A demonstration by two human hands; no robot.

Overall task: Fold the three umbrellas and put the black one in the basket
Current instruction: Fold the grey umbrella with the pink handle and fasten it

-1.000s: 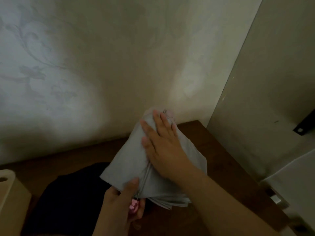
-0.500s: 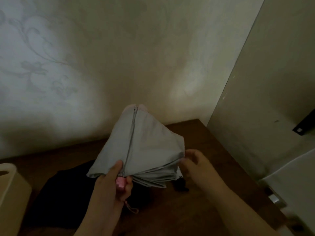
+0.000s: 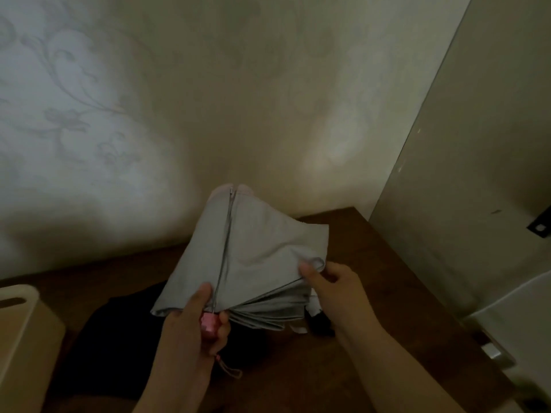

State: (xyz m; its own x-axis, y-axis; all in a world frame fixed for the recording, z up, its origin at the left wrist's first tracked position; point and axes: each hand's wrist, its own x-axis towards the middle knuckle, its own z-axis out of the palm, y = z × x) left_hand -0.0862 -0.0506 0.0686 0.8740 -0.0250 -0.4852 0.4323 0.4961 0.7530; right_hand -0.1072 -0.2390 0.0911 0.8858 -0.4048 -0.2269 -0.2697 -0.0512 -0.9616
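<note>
Low in the frame, the pink handle is gripped by the left hand to steady the grey umbrella, while a canopy edge is pinched by the right hand for pleating. Behind, the black umbrella is left on the surface, the beige basket at lower left.

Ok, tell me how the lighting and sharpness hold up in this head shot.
Head view: dim and soft throughout; two pale light patches fall on the wall; the black umbrella sinks into shadow with no detail; the grey umbrella, gripped by the left hand and pinched by the right hand, reads clearly; wide-angle bending shows at the edges.
</note>
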